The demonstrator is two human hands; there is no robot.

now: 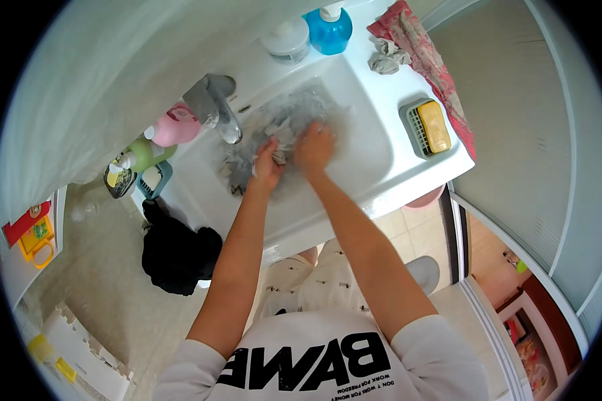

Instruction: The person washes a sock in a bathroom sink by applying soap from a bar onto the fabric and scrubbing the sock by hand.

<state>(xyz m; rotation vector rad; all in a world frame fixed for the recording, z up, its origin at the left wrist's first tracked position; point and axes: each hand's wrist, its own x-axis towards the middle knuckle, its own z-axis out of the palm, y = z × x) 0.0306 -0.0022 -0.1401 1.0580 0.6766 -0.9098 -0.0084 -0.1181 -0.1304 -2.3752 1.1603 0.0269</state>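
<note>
In the white sink [368,127], a light grey cloth [281,137] lies bunched up in cloudy grey water. My left hand [267,166] is closed around a fold of this wet cloth, its thumb and fingers curled. Beside it on the right, my right hand [316,148] is at the cloth and water; motion smears its fingers. A metal faucet [224,117] reaches over the basin just left of the cloth.
Along the left rim are a pink bottle [179,125], a green bottle [147,155] and a black cloth [177,247]. A blue bottle [329,32] and white jar [287,41] stand behind. Yellow soap [435,127] and a pink towel [425,53] lie at right.
</note>
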